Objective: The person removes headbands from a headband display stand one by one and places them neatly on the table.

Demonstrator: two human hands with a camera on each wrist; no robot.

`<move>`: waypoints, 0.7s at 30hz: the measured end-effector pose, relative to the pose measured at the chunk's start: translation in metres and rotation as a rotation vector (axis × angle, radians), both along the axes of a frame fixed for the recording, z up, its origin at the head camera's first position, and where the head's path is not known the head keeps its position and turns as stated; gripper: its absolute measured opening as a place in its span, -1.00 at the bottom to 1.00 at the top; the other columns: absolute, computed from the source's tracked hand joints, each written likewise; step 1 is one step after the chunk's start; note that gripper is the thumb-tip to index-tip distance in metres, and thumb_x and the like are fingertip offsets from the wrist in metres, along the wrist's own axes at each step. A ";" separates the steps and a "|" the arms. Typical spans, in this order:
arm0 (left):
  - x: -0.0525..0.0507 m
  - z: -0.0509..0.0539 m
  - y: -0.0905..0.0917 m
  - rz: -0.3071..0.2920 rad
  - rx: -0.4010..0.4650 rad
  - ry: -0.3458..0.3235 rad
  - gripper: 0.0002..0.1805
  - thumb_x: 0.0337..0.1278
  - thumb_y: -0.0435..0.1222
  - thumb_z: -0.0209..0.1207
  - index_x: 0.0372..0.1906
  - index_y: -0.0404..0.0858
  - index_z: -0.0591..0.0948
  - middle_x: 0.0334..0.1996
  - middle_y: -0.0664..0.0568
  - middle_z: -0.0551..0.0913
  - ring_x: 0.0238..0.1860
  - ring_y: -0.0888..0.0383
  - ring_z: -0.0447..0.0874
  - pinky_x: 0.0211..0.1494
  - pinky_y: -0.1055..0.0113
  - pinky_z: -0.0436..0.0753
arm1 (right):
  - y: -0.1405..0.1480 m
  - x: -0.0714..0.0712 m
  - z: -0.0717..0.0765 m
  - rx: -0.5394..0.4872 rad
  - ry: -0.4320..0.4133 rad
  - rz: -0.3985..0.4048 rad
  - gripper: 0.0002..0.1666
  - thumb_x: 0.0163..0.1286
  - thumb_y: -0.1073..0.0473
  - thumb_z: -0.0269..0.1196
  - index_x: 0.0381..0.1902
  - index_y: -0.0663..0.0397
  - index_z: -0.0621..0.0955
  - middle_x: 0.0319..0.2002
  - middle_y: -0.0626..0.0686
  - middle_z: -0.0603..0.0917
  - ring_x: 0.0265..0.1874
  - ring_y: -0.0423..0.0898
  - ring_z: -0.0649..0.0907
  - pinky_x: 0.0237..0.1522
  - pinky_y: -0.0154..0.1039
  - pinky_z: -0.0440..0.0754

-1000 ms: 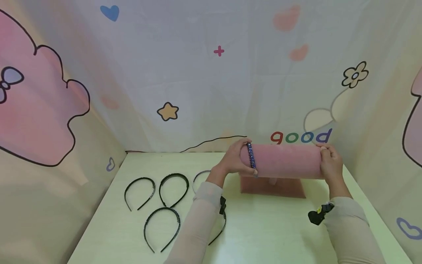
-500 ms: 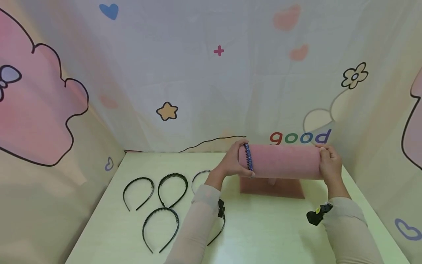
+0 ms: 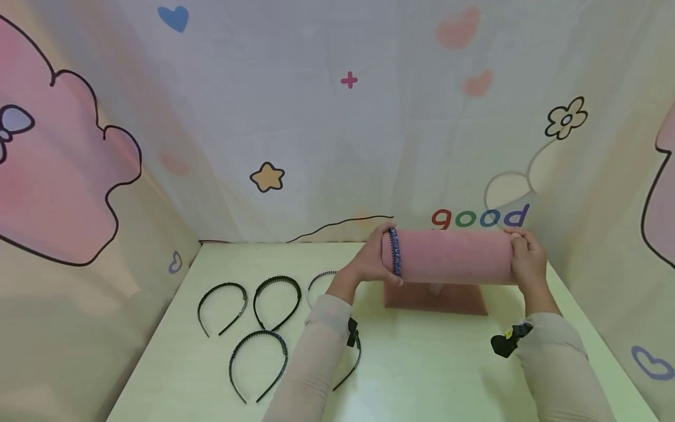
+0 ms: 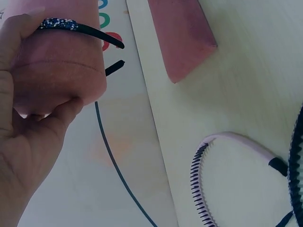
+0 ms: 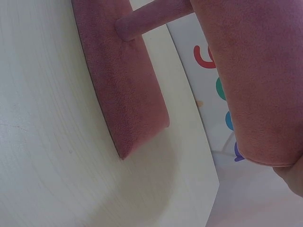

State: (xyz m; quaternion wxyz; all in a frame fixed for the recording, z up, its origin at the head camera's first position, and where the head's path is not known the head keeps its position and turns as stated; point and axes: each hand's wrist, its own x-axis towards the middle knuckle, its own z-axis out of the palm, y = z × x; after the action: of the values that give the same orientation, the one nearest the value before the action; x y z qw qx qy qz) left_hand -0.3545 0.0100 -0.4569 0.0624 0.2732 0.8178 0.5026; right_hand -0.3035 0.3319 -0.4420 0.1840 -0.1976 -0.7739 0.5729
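Note:
A pink plush headband stand [image 3: 448,257] has a padded roll on a flat base [image 3: 435,299]. Around the roll's left end sits a black toothed headband with blue glitter [image 3: 395,253]. My left hand [image 3: 369,258] spans that end, gripping the headband with fingers above and thumb below. In the left wrist view, a digit lies on the glittery band [image 4: 59,23], whose two tips stick out past the roll. My right hand [image 3: 529,261] grips the roll's right end; the right wrist view shows only a bit of the hand [image 5: 291,177] there.
Left on the pale table [image 3: 422,363] lie several headbands: a black one [image 3: 229,286], a thicker black one [image 3: 278,278], another in front [image 3: 258,334], a light one [image 3: 316,280] and one partly behind my left sleeve [image 3: 348,375]. A printed curtain [image 3: 316,117] surrounds the table.
The glittery headband has slid slightly left along the roll, toward its end, and stands straighter. My left hand moved with it. My right hand keeps its grip.

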 end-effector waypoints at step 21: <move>0.004 -0.010 -0.017 0.036 0.130 -0.054 0.30 -0.55 -0.39 0.56 0.36 0.25 -0.01 0.35 0.05 0.11 0.29 0.03 0.20 0.12 -0.05 0.37 | -0.001 -0.001 0.000 -0.007 0.046 -0.005 -0.63 0.43 -0.08 -0.10 -0.06 -0.30 0.62 0.00 -0.16 0.50 -0.04 -0.12 0.41 -0.16 -0.29 0.29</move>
State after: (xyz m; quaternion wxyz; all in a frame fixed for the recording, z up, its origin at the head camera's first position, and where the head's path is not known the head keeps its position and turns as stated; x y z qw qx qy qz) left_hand -0.3508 -0.0075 -0.4665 0.0576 0.2485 0.7861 0.5630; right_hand -0.3049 0.3313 -0.4424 0.2027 -0.1869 -0.7669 0.5795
